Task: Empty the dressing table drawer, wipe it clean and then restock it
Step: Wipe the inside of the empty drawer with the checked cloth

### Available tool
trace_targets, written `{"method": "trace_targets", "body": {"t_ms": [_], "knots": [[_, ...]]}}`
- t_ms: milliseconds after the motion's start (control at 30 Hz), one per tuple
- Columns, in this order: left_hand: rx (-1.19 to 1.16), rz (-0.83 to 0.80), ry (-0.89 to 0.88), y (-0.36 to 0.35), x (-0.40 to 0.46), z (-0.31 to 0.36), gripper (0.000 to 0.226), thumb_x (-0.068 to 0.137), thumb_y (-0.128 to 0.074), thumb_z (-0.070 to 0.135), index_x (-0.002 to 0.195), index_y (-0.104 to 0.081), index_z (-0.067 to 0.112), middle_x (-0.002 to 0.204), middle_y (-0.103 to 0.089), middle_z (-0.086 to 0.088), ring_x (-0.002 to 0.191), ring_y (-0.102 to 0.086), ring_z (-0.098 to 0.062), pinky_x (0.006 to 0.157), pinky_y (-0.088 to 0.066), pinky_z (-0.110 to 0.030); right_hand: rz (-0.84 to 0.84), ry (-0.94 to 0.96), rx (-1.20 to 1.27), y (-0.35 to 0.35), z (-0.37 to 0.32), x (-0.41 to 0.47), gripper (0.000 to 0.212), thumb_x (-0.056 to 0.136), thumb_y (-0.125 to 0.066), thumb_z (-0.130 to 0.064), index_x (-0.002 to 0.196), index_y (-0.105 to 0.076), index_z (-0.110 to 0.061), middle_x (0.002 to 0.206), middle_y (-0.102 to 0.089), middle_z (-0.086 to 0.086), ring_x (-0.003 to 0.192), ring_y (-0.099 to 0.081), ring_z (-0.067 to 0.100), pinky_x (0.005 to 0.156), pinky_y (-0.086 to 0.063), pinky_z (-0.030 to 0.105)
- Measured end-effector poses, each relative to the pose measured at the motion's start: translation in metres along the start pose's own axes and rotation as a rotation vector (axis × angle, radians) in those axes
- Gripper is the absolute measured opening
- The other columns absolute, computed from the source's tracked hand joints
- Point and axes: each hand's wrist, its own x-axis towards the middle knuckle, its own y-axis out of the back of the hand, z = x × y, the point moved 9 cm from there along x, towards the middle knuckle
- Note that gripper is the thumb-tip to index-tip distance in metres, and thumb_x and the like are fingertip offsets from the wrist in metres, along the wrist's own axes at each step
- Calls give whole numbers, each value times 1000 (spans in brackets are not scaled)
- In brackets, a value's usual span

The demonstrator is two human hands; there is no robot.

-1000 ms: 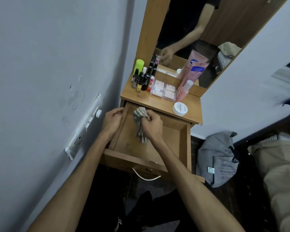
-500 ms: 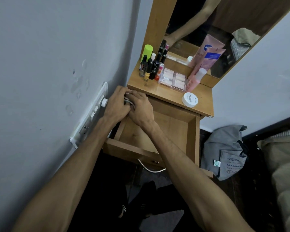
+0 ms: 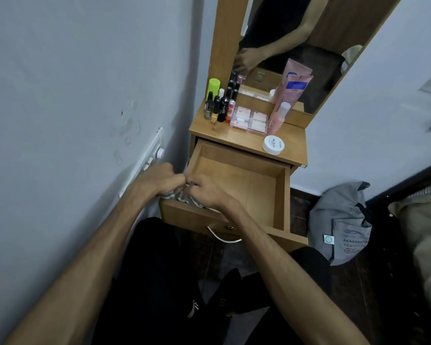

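The wooden drawer (image 3: 256, 185) of the dressing table stands pulled out with a bare floor. At its near left corner both hands bunch a grey striped cloth (image 3: 184, 199). My left hand (image 3: 159, 180) is closed on the cloth's left part, and my right hand (image 3: 205, 190) grips it from the right; the knuckles nearly touch. Most of the cloth is hidden under the fingers. On the tabletop (image 3: 291, 143) stand small bottles (image 3: 220, 105), a clear case (image 3: 250, 119), pink tubes (image 3: 288, 95) and a white jar (image 3: 273, 144).
The wall on the left carries a white switch panel (image 3: 151, 158) right beside my left hand. A mirror (image 3: 296, 46) rises behind the tabletop. A grey bag (image 3: 341, 222) lies on the dark floor to the right, next to bedding (image 3: 423, 220). My knees are below the drawer front.
Both hands have moved with the cloth from the drawer's back left corner toward its near left corner. One second ago the right hand alone held the cloth mid-drawer.
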Motion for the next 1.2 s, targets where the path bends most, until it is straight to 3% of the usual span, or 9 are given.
{"method": "trace_targets", "body": {"t_ms": [167, 300, 400, 600, 767, 867, 967, 1033, 1200], "knots": [[91, -2, 16, 2, -17, 12, 33, 62, -47, 46, 64, -54, 14, 71, -57, -8, 72, -57, -27, 54, -33, -32, -36, 16, 9, 11, -15, -11, 26, 77, -59, 0, 82, -70, -23, 80, -67, -7, 83, -60, 13, 75, -48, 32], [26, 181, -183, 9, -14, 62, 32, 75, -53, 46, 71, -61, 15, 75, -62, -2, 72, -61, -23, 59, -42, -31, 163, 118, -120, 67, -9, -36, 32, 75, -65, -8, 102, -76, -22, 93, -75, -6, 86, -67, 10, 77, -55, 29], [-37, 348, -352, 11, -6, 116, 24, 87, -57, 40, 74, -55, 19, 82, -56, -1, 75, -55, -23, 64, -37, -33, 332, 105, -124, 124, 15, -60, 37, 78, -70, -13, 113, -72, -24, 98, -74, -6, 85, -68, 11, 79, -58, 33], [-267, 340, -513, -18, 28, 223, 9, 85, -59, 26, 81, -53, 20, 81, -56, 0, 77, -52, -23, 67, -34, -32, 516, -100, -16, 209, 100, -100, 32, 78, -76, -17, 110, -72, -22, 95, -74, 0, 86, -69, 19, 79, -57, 39], [-166, 302, -759, -61, 32, 265, 19, 82, -66, 12, 100, -60, 15, 98, -63, -1, 86, -59, -23, 74, -48, -37, 710, -88, -379, 228, 134, -129, 37, 72, -67, -6, 104, -75, -22, 93, -75, 0, 84, -67, 25, 71, -54, 38], [-23, 308, -881, -78, 35, 283, 25, 83, -62, 5, 106, -58, 13, 108, -63, -3, 96, -58, -23, 82, -51, -41, 739, -13, -583, 223, 146, -136, 46, 72, -68, -2, 116, -72, -12, 111, -74, 9, 96, -67, 35, 75, -55, 40], [61, 241, -854, -97, 39, 286, 38, 85, -57, 2, 122, -58, 12, 120, -64, -6, 107, -59, -27, 92, -49, -44, 708, -54, -481, 217, 166, -134, 51, 74, -70, 1, 123, -73, -12, 120, -73, 6, 104, -69, 33, 86, -58, 42], [9, 207, -802, -107, 39, 281, 39, 86, -58, 2, 124, -58, 14, 119, -65, -5, 107, -61, -28, 92, -50, -43, 676, -67, -368, 212, 174, -136, 47, 76, -69, -1, 121, -75, -14, 118, -74, 1, 101, -70, 25, 89, -57, 39], [-100, 118, -843, -111, 18, 278, 18, 87, -62, 10, 103, -65, 17, 97, -68, 3, 87, -61, -18, 78, -52, -40, 545, -103, -279, 203, 180, -155, 39, 71, -56, -21, 103, -78, -22, 97, -68, -8, 83, -59, 5, 72, -47, 23]]}}
